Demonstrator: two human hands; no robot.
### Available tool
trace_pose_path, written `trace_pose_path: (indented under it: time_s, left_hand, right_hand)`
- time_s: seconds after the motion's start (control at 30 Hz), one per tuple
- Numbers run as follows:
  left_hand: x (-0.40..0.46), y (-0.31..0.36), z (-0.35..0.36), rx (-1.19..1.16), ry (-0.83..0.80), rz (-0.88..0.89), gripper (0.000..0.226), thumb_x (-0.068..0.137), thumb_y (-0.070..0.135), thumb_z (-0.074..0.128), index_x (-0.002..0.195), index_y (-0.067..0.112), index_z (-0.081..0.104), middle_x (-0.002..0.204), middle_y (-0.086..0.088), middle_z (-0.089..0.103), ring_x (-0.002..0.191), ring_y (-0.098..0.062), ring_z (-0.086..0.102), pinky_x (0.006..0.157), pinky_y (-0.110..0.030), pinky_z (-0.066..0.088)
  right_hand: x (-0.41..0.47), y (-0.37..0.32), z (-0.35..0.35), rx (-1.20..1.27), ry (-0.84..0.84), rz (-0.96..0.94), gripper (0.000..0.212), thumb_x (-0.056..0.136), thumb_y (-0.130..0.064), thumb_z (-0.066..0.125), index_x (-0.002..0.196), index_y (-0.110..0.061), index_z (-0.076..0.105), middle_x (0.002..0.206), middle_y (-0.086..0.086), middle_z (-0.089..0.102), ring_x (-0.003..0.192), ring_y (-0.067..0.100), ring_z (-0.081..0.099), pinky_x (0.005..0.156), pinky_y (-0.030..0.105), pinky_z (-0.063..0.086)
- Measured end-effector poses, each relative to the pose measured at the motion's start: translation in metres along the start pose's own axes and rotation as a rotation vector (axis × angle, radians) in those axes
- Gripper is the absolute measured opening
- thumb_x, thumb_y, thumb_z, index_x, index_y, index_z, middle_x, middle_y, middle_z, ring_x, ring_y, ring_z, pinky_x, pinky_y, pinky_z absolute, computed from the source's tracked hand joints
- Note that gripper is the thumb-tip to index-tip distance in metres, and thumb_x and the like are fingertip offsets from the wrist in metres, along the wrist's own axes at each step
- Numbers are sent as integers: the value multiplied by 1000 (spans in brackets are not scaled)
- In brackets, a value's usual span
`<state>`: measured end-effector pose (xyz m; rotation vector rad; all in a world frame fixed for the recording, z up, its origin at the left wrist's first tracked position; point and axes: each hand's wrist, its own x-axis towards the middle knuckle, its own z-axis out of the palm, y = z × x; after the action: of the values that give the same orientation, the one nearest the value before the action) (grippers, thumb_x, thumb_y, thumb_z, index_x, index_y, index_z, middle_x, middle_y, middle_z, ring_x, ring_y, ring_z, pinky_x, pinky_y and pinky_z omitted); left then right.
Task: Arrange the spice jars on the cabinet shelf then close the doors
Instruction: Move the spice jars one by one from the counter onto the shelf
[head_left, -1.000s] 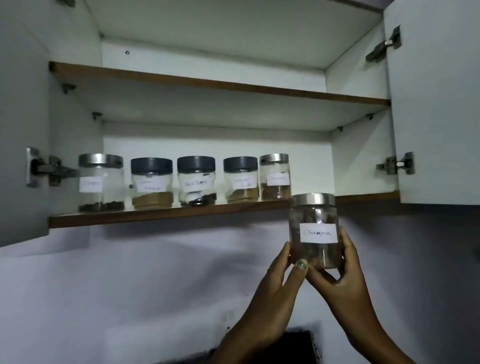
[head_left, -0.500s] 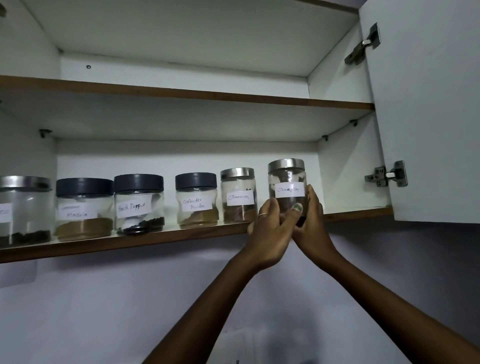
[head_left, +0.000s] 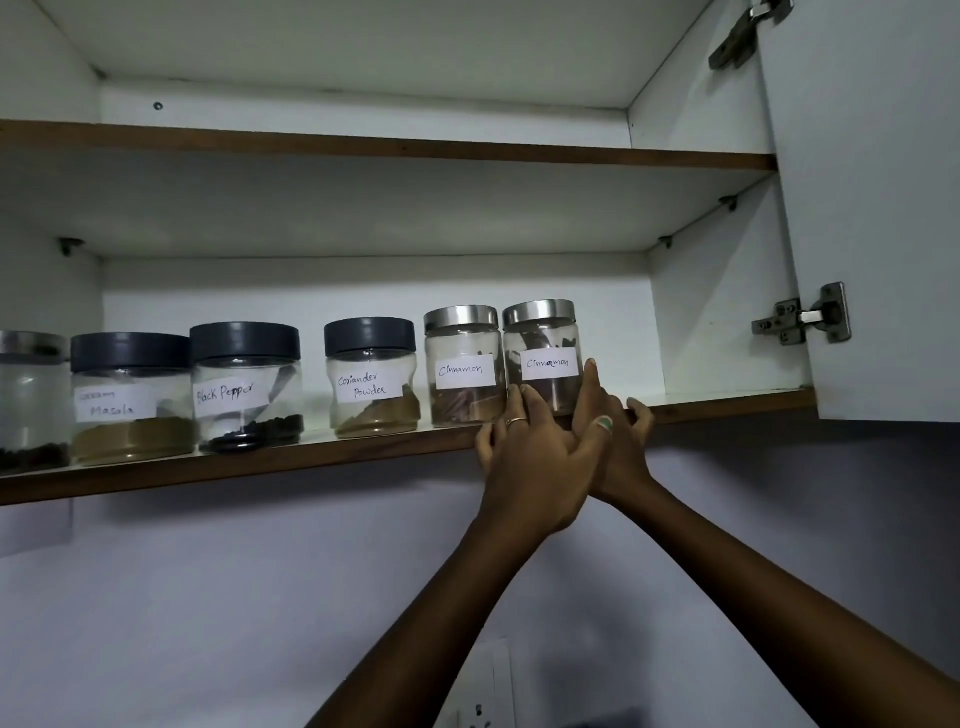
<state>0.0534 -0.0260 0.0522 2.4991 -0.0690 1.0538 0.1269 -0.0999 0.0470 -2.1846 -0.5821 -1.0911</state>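
- Overhead, the white wall cabinet (head_left: 363, 47) fills most of the view, with its white right door (head_left: 883, 208) swung open to the right of both hands.
- Its lower brown-edged white shelf (head_left: 260, 460) runs leftward from the hands and carries a row of jars.
- Far to the left of the hands, cut by the picture edge, stands a clear jar with a silver lid and dark contents (head_left: 28, 400).
- Next toward the hands come the dark-lidded clear jar labelled "Masala" (head_left: 127, 397), the dark-lidded clear jar labelled "Black Pepper" (head_left: 247, 384) and the dark-lidded clear jar labelled "Coriander Powder" (head_left: 370, 376).
- Just left of the hands stands a silver-lidded clear jar labelled "Cinnamon" (head_left: 463, 364).
- Touching it on its right, upright on the shelf, is a second silver-lidded clear jar labelled "Cinnamon" (head_left: 543, 353).
- The left hand (head_left: 535, 457), with a ring on one finger, lies at the shelf's front edge, its fingertips against the base of that second jar.
- The right hand (head_left: 613, 431), partly behind the left, has one straight finger up against the jar's right side and its other fingers loosely bent at the shelf edge; neither hand wraps around the jar.
- A metal hinge (head_left: 802, 314) sits up and to the right of the hands.
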Motion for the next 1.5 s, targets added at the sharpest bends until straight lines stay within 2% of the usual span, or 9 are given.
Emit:
trace_pose_path:
  time_s: [0.17, 0.37, 0.47, 0.57, 0.73, 1.07, 1.23, 1.37, 1.5]
  left_hand:
    - [0, 3, 1, 7, -2, -14, 83, 92, 62, 29, 151, 8, 6, 160, -11, 5, 148, -17, 0, 116, -36, -6]
    - [-21, -11, 1, -79, 83, 138, 68, 97, 48, 37, 151, 16, 12, 160, 1, 11, 147, -8, 6, 115, -29, -9]
    - [-55, -30, -4, -147, 177, 265, 53, 96, 35, 45, 146, 22, 30, 152, 8, 34, 140, -4, 25, 119, -32, 7]
    - [-93, -54, -6, -151, 207, 295, 42, 95, 29, 45, 136, 24, 47, 137, 7, 54, 127, -7, 47, 109, -28, 32]
    - [-181, -111, -6, -37, 62, 195, 38, 96, 22, 47, 133, 19, 53, 132, 0, 60, 118, -18, 56, 97, -29, 43]
    - [-361, -216, -33, 17, -135, -131, 41, 95, 31, 43, 133, 16, 50, 126, -3, 62, 110, -21, 59, 87, -37, 48]
    - [-449, -266, -62, -34, -244, -294, 43, 94, 39, 39, 132, 22, 49, 127, 0, 60, 112, -19, 58, 92, -36, 47]
    - [-514, -296, -81, -119, -301, -486, 37, 97, 31, 47, 133, 21, 47, 130, 0, 57, 117, -14, 54, 100, -34, 43]
    - [-572, -315, -97, -214, -356, -669, 41, 97, 24, 49, 137, 18, 44, 137, 2, 51, 123, -6, 46, 104, -25, 35]
  right_hand:
    - [2, 4, 7, -140, -15, -10, 88, 92, -46, 42, 147, -3, -12, 138, 9, 44, 133, 23, 31, 115, 44, 3]
    - [-14, 1, 9, 101, 100, -36, 93, 87, -49, 51, 148, -5, -4, 154, 12, 24, 143, 26, 18, 117, 41, -1]
    - [-48, -2, 18, 187, 186, -77, 80, 88, -41, 51, 148, -9, 9, 157, 10, 13, 146, 26, 10, 117, 44, 6]
    - [-94, -9, 29, 299, 232, -117, 66, 85, -42, 41, 143, -14, 29, 150, 8, 34, 138, 23, 28, 109, 33, 14]
    - [-192, -39, 63, 329, -27, -214, 54, 86, -33, 41, 136, -14, 41, 137, 7, 47, 127, 21, 39, 100, 23, 18]
    - [-378, -136, 115, 429, -445, -124, 55, 83, -10, 56, 136, -10, 42, 135, 8, 47, 126, 21, 42, 98, 35, 28]
    - [-463, -182, 130, 456, -621, -77, 58, 81, -12, 58, 137, -8, 41, 134, 9, 50, 123, 21, 47, 102, 27, 28]
    - [-523, -206, 135, 456, -878, -29, 70, 79, -17, 60, 142, -13, 31, 142, 7, 41, 132, 22, 38, 106, 41, 32]
    - [-570, -225, 145, 408, -1183, 62, 83, 80, -32, 63, 147, -23, 15, 152, 2, 24, 139, 19, 25, 112, 46, 25]
